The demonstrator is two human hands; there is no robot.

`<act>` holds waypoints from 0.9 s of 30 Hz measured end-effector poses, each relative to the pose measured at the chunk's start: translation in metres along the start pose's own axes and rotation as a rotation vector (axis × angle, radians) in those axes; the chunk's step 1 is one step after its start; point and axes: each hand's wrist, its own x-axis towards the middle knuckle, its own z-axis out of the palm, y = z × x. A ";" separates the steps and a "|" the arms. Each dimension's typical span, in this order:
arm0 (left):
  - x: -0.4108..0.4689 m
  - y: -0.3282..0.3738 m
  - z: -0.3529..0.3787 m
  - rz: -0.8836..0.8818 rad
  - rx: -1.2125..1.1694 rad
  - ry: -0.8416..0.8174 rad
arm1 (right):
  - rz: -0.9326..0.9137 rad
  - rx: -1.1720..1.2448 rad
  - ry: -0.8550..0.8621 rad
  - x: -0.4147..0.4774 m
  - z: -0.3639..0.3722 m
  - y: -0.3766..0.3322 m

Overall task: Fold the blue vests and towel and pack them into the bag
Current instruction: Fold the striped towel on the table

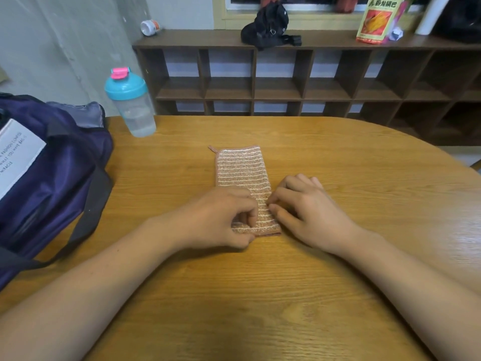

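A small pink towel (242, 170) with white stripes lies folded into a narrow strip in the middle of the wooden table (338, 157), long side running away from me. My left hand (221, 217) pinches the towel's near left corner between thumb and curled fingers. My right hand (307, 209) sits at the near right edge, its fingertips touching the towel's side. A purple bag (52, 173) with a white label stands at the table's left edge. No blue vests are in view.
A clear shaker bottle (131, 102) with a teal lid stands at the far left of the table, beside the bag. Behind the table runs a low brown cubby shelf (281, 82) carrying a black pouch (268, 27) and a snack packet (374, 19).
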 end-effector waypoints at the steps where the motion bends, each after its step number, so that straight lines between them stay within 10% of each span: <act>1: 0.000 0.001 0.000 0.011 0.032 0.007 | -0.009 0.011 0.005 0.000 0.000 0.000; 18: -0.002 -0.004 -0.012 -0.039 -0.243 0.121 | -0.161 0.066 -0.053 0.002 -0.006 -0.004; 27: -0.006 -0.021 -0.024 -0.193 -0.324 0.246 | 0.148 0.563 0.090 0.004 -0.007 0.003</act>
